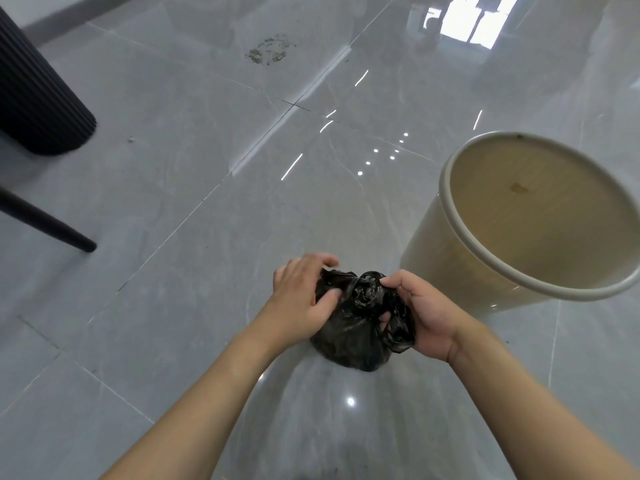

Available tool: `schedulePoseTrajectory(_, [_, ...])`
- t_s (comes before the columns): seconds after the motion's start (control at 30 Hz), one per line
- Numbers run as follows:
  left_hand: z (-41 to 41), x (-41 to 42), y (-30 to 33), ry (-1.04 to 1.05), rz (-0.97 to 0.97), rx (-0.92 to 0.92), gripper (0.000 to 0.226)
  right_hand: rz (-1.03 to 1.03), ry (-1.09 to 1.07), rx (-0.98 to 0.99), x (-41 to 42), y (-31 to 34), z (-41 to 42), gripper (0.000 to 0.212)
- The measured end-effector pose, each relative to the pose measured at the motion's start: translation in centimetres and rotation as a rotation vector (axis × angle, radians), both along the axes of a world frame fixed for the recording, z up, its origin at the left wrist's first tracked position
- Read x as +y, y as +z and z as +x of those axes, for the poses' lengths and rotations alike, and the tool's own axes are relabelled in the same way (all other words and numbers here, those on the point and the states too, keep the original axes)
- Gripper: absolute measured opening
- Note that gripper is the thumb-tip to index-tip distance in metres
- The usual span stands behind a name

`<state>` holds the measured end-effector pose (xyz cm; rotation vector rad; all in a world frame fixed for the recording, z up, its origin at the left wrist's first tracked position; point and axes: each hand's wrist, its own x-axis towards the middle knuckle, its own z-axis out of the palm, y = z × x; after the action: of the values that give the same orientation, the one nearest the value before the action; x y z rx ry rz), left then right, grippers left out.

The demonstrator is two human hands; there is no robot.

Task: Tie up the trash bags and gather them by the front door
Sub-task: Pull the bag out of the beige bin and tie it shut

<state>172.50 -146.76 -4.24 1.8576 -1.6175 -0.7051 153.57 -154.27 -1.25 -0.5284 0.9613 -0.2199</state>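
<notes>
A small black trash bag [353, 337] sits on the grey tiled floor, low in the middle of the head view. Its top is bunched into a knot between my hands. My left hand [303, 299] lies on the bag's left side, thumb pressed into the plastic, fingers spread over the top edge. My right hand [424, 313] grips a twisted flap of the bag on the right, fingers curled round it.
A beige round bin [460, 244] with no liner stands just right of the bag. A dark ribbed table base [38, 98] and a black furniture leg [48, 223] are at the left. A patch of crumbs [270, 51] lies on the far floor.
</notes>
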Motion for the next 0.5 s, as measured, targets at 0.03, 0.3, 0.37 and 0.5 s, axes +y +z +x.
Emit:
schedulePoseTrajectory(0.03, [-0.1, 0.7, 0.3, 0.016, -0.028, 0.117, 0.047, -0.002, 0.011, -0.014, 0.0, 0.1, 0.0, 0.035])
schedulePoseTrajectory(0.3, [-2.1, 2.7, -0.3, 0.11, -0.189, 0.063, 0.038, -0.079, 0.052, 0.006, 0.3, 0.0, 0.4, 0.045])
schedulePoseTrajectory(0.37, [-2.2, 2.6, -0.4, 0.143, -0.206, 0.062, 0.027, -0.093, 0.002, 0.062, 0.4, 0.0, 0.6, 0.044])
schedulePoseTrajectory(0.5, [-2.1, 2.5, -0.1, 0.153, -0.236, 0.032, 0.016, -0.118, -0.065, 0.161, 0.6, -0.1, 0.8, 0.044])
